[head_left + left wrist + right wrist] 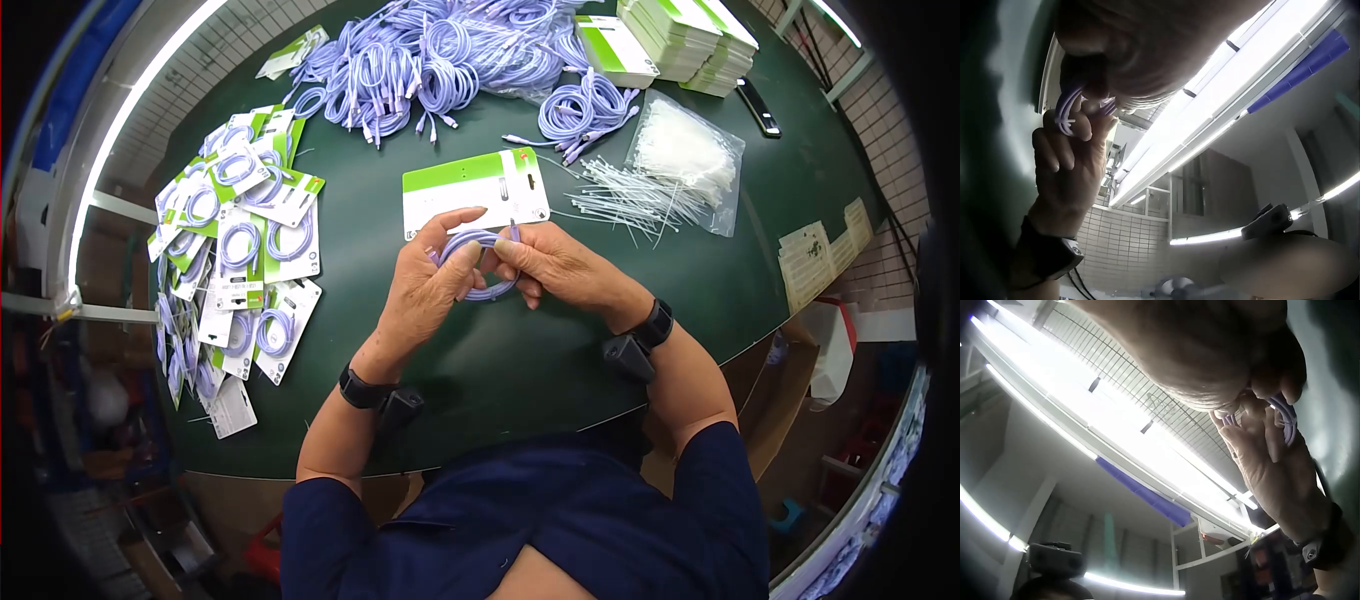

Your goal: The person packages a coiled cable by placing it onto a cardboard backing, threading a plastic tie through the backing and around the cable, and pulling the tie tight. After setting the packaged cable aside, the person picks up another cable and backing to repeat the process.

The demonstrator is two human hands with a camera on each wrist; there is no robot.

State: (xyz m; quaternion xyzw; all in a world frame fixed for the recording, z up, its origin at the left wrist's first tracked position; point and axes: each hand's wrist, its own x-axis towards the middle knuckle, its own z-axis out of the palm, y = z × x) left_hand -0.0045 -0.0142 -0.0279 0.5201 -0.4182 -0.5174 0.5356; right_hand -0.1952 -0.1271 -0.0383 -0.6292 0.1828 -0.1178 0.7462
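A coiled lilac cable [490,291] is held between both hands above the green table, just in front of a green and white card [462,190] that lies flat. The left hand [425,285] grips the coil's left side, thumb on top. On the other side the right hand [560,265] pinches the coil near its top with thumb and fingers. In the left wrist view the cable loop [1066,112] shows between the hands; the right wrist view shows the loop [1286,419] too, partly covered by fingers.
Packed cards with cables [240,245] are heaped at the left. Bundled lilac cables [385,75] lie at the back, with stacked cards [685,40] beside them. White ties [630,195], a plastic bag [685,150] of ties and a phone [760,108] lie on the right.
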